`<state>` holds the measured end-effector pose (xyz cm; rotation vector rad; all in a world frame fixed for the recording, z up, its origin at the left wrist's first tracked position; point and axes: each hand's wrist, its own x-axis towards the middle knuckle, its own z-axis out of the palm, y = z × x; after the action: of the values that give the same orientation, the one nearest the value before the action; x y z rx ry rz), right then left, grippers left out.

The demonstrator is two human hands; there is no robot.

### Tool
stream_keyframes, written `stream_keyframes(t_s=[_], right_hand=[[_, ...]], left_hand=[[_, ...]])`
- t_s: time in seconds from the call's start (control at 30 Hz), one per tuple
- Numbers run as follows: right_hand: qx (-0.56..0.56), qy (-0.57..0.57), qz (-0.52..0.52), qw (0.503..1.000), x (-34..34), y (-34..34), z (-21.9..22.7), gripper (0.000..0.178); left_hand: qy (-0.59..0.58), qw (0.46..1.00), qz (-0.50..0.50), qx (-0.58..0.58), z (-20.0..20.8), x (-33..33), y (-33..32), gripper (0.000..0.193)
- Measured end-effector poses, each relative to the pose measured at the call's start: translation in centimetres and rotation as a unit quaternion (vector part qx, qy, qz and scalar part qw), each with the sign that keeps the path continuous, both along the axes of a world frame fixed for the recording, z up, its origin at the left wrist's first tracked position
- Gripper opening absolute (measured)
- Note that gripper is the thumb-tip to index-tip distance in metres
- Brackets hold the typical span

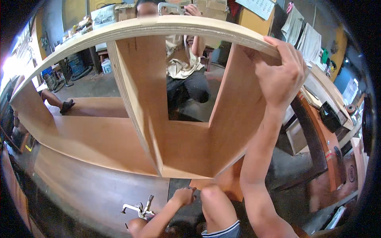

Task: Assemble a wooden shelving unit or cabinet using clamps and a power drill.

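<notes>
A large plywood cabinet frame [95, 135] with an upright divider [139, 87] fills the middle of the view. My right hand [283, 73] is closed over the frame's upper right corner, fingers on top and thumb inside. Low in front, my left hand [184, 196] is curled closed beside my bent knee; whatever may be in it is hidden. A metal locking clamp [139, 208] lies near my left forearm, over a brown panel [99, 184]. Across the frame crouches another person [184, 71], whose raised hand [192, 10] is beside a C-shaped clamp [168, 7] at the top edge.
At the left, someone's foot [66, 106] in dark footwear is by the frame's far edge. Wooden furniture parts [331, 146] and stacked boards [329, 93] stand to the right. A white bucket [106, 66] sits on the floor behind, with cloths [309, 41] hanging at the back right.
</notes>
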<state>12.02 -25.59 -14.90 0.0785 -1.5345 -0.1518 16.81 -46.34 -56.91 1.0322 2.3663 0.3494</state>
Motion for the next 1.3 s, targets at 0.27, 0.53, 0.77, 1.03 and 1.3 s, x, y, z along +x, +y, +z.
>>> stream_keyframes(t_s=[0.27, 0.53, 0.77, 1.03, 1.3], right_hand=[[0.012, 0.009, 0.003, 1.0, -0.5, 0.2, -0.3, 0.032], [-0.021, -0.005, 0.013, 1.0, -0.1, -0.3, 0.1, 0.033], [-0.002, -0.01, 0.017, 1.0, 0.1, 0.9, -0.3, 0.036], [0.028, -0.116, 0.053, 0.991, 1.0, 1.7, 0.8, 0.03], [-0.075, -0.337, 0.06, 0.937, 3.1, 1.3, 5.0, 0.026]], left_hand=[[0.031, 0.999, -0.028, 0.01, -2.1, -0.2, 1.6, 0.03], [0.034, 0.999, 0.001, -0.04, -0.6, -0.7, -0.2, 0.038], [0.048, 0.992, 0.095, -0.063, 1.5, -0.6, -0.2, 0.041], [-0.046, 0.968, 0.246, 0.012, 1.2, -1.5, -2.8, 0.044], [-0.19, 0.925, 0.317, 0.09, 36.4, 5.6, -3.6, 0.024]])
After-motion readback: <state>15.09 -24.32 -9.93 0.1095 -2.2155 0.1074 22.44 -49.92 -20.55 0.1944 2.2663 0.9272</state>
